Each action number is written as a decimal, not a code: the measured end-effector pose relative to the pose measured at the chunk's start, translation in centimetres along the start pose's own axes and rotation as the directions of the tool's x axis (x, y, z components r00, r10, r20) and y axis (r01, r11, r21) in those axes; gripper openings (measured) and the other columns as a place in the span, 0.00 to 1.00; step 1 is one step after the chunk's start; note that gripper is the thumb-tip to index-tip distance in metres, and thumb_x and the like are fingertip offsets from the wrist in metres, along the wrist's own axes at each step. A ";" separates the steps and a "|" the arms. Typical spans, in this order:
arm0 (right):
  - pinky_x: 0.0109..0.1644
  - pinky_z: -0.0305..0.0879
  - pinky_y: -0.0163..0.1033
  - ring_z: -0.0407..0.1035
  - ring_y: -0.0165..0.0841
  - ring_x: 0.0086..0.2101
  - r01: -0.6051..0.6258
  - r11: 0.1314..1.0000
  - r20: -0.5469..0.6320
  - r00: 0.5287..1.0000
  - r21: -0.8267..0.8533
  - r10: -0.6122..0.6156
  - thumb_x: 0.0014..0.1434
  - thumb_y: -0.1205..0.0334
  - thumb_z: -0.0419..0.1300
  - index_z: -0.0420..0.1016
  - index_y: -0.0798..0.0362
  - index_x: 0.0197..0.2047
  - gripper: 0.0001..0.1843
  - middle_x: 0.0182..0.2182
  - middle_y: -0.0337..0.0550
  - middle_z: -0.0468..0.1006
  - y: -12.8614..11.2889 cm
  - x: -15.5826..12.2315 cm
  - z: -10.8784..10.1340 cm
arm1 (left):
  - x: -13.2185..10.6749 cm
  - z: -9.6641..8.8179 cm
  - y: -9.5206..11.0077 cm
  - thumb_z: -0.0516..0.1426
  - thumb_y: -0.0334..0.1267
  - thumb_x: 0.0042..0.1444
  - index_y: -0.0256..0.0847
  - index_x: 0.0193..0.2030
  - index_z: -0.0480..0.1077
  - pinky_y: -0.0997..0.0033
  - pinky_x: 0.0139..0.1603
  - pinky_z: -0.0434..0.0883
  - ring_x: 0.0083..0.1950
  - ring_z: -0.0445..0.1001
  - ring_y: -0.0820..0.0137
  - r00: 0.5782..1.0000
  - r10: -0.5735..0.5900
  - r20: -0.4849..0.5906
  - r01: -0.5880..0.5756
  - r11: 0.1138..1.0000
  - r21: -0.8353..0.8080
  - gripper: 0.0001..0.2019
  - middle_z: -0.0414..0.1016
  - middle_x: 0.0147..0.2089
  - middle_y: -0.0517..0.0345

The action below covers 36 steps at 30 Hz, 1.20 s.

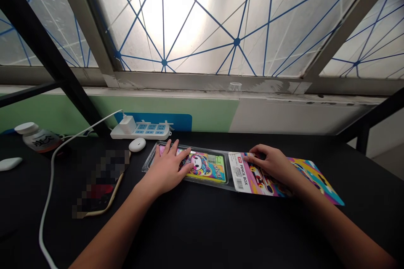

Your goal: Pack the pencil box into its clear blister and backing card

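Observation:
A colourful pencil box in a clear plastic pack lies on the black table. My left hand rests flat on its left part, fingers spread. To the right lies a colourful printed card insert with a white "PENCIL BOX" label. My right hand lies on that card, fingers curled and pressing its left end near the label.
A white power strip with a charger plug and white cable sits at the back. Next to it are a small white oval case, a bottle lying at left and a blurred phone. Windows stand behind.

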State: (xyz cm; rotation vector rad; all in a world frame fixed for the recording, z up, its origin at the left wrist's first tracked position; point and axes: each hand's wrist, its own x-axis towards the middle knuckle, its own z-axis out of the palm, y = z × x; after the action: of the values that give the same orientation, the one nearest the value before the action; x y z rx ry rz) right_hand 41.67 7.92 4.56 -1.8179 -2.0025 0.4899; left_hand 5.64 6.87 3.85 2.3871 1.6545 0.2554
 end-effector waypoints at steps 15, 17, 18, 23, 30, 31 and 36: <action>0.42 0.68 0.45 0.73 0.42 0.38 0.065 0.997 0.130 0.990 -0.035 -0.060 0.61 0.35 0.54 0.76 0.48 0.38 0.24 0.38 0.45 0.78 -1.7 -0.1 2.3 | -2.6 -0.7 3.7 0.50 0.57 0.67 0.49 0.68 0.63 0.32 0.70 0.48 0.77 0.45 0.46 0.994 0.100 0.035 -0.085 0.947 -0.310 0.28 0.52 0.76 0.44; 0.42 0.69 0.45 0.73 0.42 0.38 0.071 0.997 0.144 0.987 -0.038 -0.065 0.61 0.35 0.54 0.76 0.47 0.38 0.24 0.38 0.46 0.78 -1.4 0.1 2.3 | -2.8 -0.8 2.3 0.50 0.53 0.68 0.46 0.65 0.66 0.39 0.70 0.54 0.75 0.53 0.50 0.994 0.077 -0.078 -0.099 0.937 -0.335 0.24 0.57 0.74 0.44; 0.42 0.70 0.45 0.73 0.42 0.38 0.076 0.996 0.150 0.986 -0.037 -0.070 0.61 0.35 0.54 0.77 0.47 0.38 0.24 0.38 0.46 0.78 -1.2 0.2 2.2 | -2.9 -0.7 1.6 0.50 0.51 0.69 0.45 0.64 0.67 0.42 0.70 0.56 0.74 0.54 0.52 0.988 0.062 -0.139 -0.107 0.930 -0.351 0.22 0.59 0.73 0.45; 0.48 0.73 0.46 0.75 0.46 0.44 0.132 0.991 0.251 0.959 0.026 -0.135 0.57 0.39 0.61 0.77 0.47 0.49 0.24 0.45 0.48 0.79 -0.5 0.0 1.5 | -2.9 0.4 -0.3 0.52 0.45 0.68 0.44 0.63 0.66 0.51 0.71 0.58 0.74 0.55 0.57 0.960 -0.044 -0.277 -0.122 0.823 -0.554 0.19 0.58 0.73 0.47; 0.48 0.76 0.45 0.76 0.50 0.46 0.148 0.989 0.330 0.934 -0.013 -0.135 0.53 0.40 0.66 0.79 0.45 0.52 0.27 0.46 0.50 0.80 -0.6 0.8 1.7 | -3.0 0.7 -0.3 0.55 0.40 0.66 0.42 0.64 0.65 0.46 0.73 0.54 0.75 0.52 0.54 0.970 0.014 -0.243 -0.158 0.793 -0.588 0.20 0.56 0.74 0.45; 0.48 0.76 0.46 0.76 0.50 0.46 0.168 0.985 0.325 0.934 -0.042 -0.145 0.53 0.40 0.65 0.79 0.45 0.52 0.27 0.46 0.51 0.80 -0.7 1.0 2.1 | -3.0 0.8 -0.3 0.55 0.39 0.65 0.41 0.64 0.65 0.44 0.73 0.53 0.76 0.51 0.53 0.969 0.032 -0.246 -0.172 0.802 -0.572 0.21 0.56 0.74 0.45; 0.54 0.68 0.63 0.72 0.58 0.51 0.308 0.916 0.186 0.946 -0.258 -0.265 0.53 0.34 0.62 0.78 0.42 0.51 0.29 0.51 0.54 0.79 -1.8 1.9 4.4 | -3.0 0.9 -0.5 0.54 0.40 0.66 0.42 0.63 0.65 0.45 0.73 0.56 0.75 0.52 0.54 0.955 -0.014 -0.295 -0.168 0.796 -0.581 0.20 0.58 0.73 0.45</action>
State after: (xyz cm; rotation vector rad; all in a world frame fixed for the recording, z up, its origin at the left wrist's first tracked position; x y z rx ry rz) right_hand 37.75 9.68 1.77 -1.6343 -2.5025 0.2626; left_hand 4.42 4.19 2.80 1.9776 1.2966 1.0240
